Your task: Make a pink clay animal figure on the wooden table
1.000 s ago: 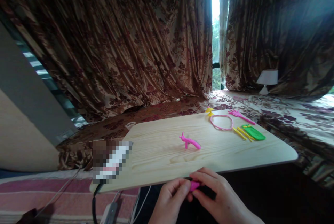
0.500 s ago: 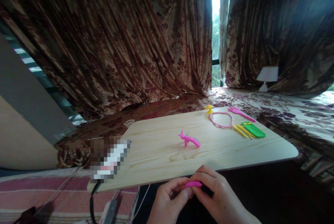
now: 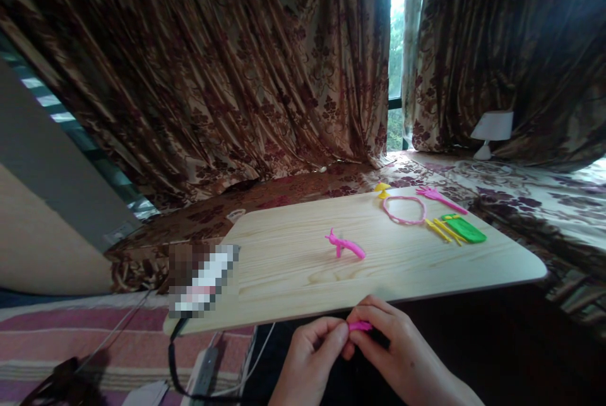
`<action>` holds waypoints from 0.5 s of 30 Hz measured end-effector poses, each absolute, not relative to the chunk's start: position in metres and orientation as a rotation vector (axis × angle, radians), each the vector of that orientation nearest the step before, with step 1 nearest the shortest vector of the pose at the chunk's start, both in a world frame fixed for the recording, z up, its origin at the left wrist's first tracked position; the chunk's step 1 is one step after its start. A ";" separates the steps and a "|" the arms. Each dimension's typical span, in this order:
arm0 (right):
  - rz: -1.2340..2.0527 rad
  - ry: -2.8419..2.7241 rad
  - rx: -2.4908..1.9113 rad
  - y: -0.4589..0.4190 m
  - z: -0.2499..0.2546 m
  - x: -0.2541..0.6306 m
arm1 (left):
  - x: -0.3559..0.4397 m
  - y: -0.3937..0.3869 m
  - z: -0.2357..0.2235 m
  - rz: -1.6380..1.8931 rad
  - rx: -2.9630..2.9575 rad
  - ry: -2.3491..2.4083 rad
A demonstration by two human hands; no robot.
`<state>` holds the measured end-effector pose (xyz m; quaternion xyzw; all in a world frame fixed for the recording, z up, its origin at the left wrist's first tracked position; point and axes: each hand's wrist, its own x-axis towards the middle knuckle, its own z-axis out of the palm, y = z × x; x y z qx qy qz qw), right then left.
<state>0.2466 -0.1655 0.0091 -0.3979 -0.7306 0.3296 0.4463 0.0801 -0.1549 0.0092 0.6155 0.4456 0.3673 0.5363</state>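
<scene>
A small piece of bright pink modelling clay (image 3: 360, 326) is between my two hands, just below the table's near edge. My left hand (image 3: 313, 350) pinches its left end between thumb and forefinger. With thumb and fingers, my right hand (image 3: 391, 340) grips the same piece from the other side; part of it is hidden by fingers. Beyond them on the wooden table (image 3: 279, 254) stands a pink clay figure (image 3: 349, 248), a long curved body with thin prongs at its left end.
Toward the table's far right are a yellow mushroom-like piece (image 3: 382, 190), a pink twisted ring (image 3: 386, 211), a pink hand-shaped piece (image 3: 442, 199), yellow strips (image 3: 439, 231) and a green slab (image 3: 468, 230). A blurred-out object (image 3: 206, 280) lies at the left edge. A white lamp (image 3: 493, 126) stands behind.
The pink clay has turned and shifted slightly right in my fingers, with its right end now showing more. The view has tilted a little, moving the table upward in the picture.
</scene>
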 end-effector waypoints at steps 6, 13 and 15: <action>0.968 -1.609 -1.008 -0.167 0.008 0.249 | 0.084 -0.157 0.011 0.930 1.396 1.044; 0.886 -1.762 -0.954 -0.166 0.009 0.246 | 0.085 -0.155 0.007 0.954 1.392 1.052; 0.890 -1.671 -0.996 -0.162 0.005 0.248 | 0.084 -0.156 0.005 0.944 1.424 1.080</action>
